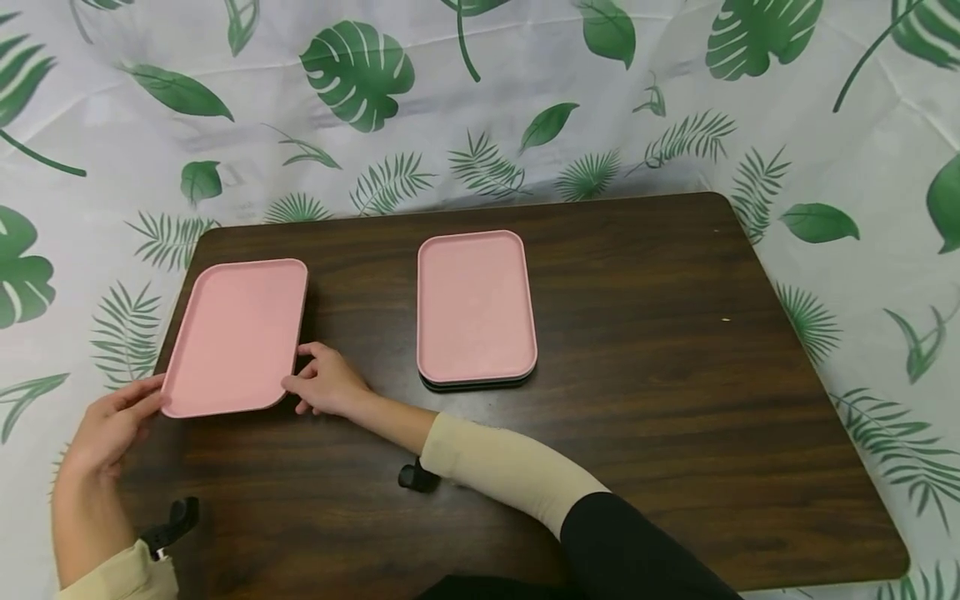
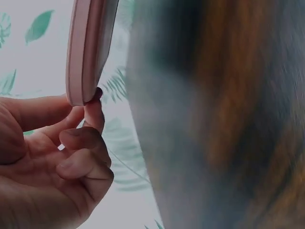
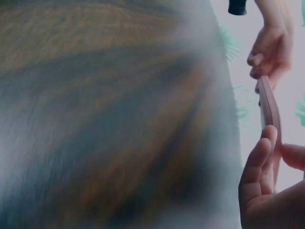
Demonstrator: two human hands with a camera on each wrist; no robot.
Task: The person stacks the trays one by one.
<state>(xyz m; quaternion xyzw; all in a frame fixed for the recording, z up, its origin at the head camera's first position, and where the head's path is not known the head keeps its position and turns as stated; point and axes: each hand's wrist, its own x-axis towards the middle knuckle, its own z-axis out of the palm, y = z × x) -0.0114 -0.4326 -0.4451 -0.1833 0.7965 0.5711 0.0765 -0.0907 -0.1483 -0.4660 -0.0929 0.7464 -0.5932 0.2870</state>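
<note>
A pink rectangular tray [image 1: 238,333] with rounded corners is held up over the left part of the table. My left hand [image 1: 112,425] pinches its near left corner, thumb on one side and fingertips beneath, as the left wrist view shows at the tray's edge [image 2: 82,57]. On the opposite side my right hand [image 1: 326,383] grips the near right corner between thumb and fingers. In the right wrist view the tray [image 3: 270,112] appears edge-on, the right hand [image 3: 267,191] at its close end and the left hand [image 3: 274,50] at the far end.
To the right of the held tray, a second pink tray [image 1: 476,308] lies on top of dark trays [image 1: 476,386] in a stack. The dark wood table [image 1: 660,400] has rounded corners. A leaf-patterned white cloth [image 1: 480,108] hangs behind and around it.
</note>
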